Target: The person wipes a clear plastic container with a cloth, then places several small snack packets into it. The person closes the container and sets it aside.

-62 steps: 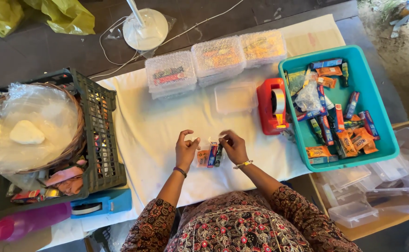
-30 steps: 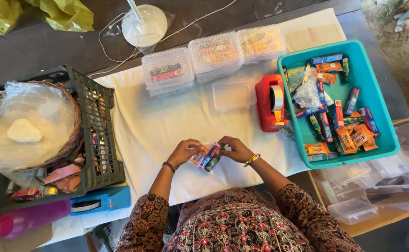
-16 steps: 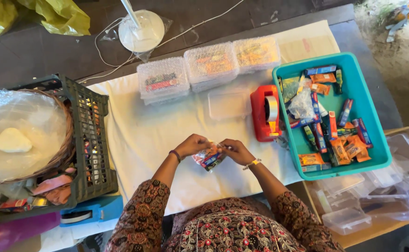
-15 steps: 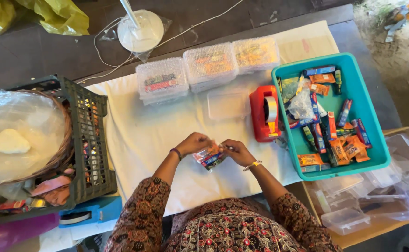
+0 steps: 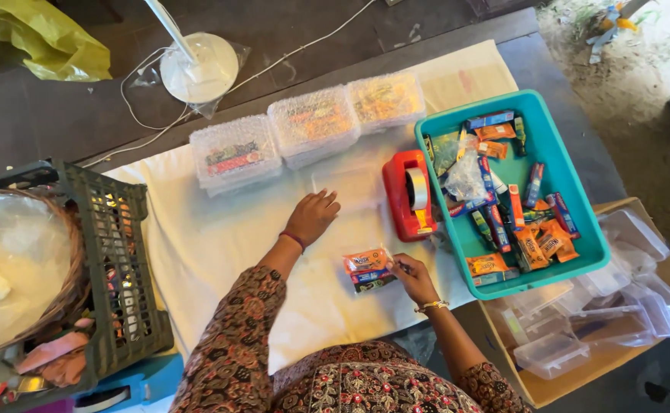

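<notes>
A moment ago both hands met over the small bundle of snack packets at the lower middle of the frame; now they have parted; the right hand (image 5: 414,277) stays with the bundle of packets (image 5: 369,269), its fingertips pinching the bundle's right end while it lies on the white cloth (image 5: 197,245), orange wrapper uppermost with darker ones under it; the left hand (image 5: 312,216) has let go and stretched up toward the middle of the frame, fingers spread and holding nothing, coming down beside an empty clear box (image 5: 356,186) that sits just below the row of filled clear boxes (image 5: 310,127); whether the palm already touches the empty box's edge I cannot tell; the shift suggests the gathering of packets is finished and a container is now wanted for them; the red tape dispenser (image 5: 409,195) stands just right of the empty box, untouched; the teal tray (image 5: 572,183) of loose packets lies at the right; the dark crate (image 5: 121,268) at the left and the stack of spare clear boxes (image 5: 580,329) at the lower right are not in play.
</notes>
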